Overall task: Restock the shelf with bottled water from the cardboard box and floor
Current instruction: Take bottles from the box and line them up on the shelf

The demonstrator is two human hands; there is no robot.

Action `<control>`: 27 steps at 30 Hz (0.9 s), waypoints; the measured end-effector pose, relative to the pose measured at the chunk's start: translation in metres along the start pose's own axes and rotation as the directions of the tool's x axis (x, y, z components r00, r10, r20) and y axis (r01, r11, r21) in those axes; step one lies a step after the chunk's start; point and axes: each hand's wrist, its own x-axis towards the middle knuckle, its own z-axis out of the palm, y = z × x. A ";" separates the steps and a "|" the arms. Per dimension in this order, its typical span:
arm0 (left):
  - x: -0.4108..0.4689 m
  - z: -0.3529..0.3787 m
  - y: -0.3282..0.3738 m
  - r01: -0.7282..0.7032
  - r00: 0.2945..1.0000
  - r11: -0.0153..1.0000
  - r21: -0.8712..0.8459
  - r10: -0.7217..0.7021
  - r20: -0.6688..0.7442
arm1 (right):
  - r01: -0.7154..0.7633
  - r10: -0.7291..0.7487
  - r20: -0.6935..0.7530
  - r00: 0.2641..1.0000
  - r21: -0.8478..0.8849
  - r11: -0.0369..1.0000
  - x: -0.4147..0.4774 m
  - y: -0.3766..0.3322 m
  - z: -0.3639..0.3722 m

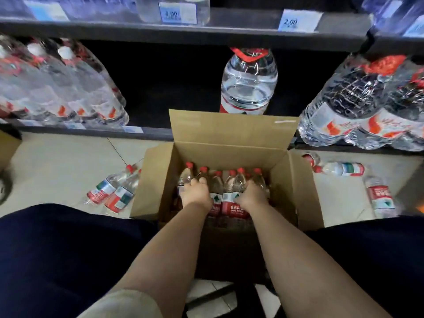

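Down in the open cardboard box (229,148), both hands are among upright red-capped water bottles (230,191). The left hand (196,193) has its fingers curled over the shoulders of bottles at the left of the cluster; the right hand (251,195) is wrapped around bottles at the right. Whether either is clamped tight cannot be told, but both touch the plastic.

Dark trouser legs (57,255) flank the box, which sits on pale, glossy floor tiles (64,161). Two loose bottles (112,191) lie on their sides left of the box; three more loose ones (379,196) lie to the right.

Beyond, the dark bottom shelf (149,131) carries shrink-wrapped packs (57,88) at left, a large clear jug with a red handle (249,83) at the middle, and crinkled wrapped packs (367,106) at right. An upper shelf edge (114,31) bears price tags (298,20).
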 end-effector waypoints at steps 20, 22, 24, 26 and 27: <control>0.055 0.059 -0.030 0.384 0.918 0.828 -0.409 -0.388 0.079 | -0.278 0.275 -0.082 0.958 -0.038 0.960 0.060 0.012 0.084; 0.054 0.058 -0.028 0.390 0.917 0.840 -0.378 -0.390 0.079 | -0.266 0.256 -0.112 0.960 -0.087 0.960 0.062 0.012 0.089; 0.054 0.058 -0.029 0.384 0.921 0.840 -0.383 -0.379 0.090 | -0.260 0.240 -0.149 0.959 -0.132 0.957 0.062 0.011 0.093; 0.054 0.058 -0.030 0.388 0.921 0.845 -0.367 -0.369 0.123 | -0.248 0.225 -0.158 0.962 -0.147 0.958 0.060 0.011 0.094; 0.055 0.059 -0.030 0.394 0.919 0.853 -0.343 -0.367 0.142 | -0.241 0.219 -0.154 0.963 -0.140 0.960 0.060 0.012 0.094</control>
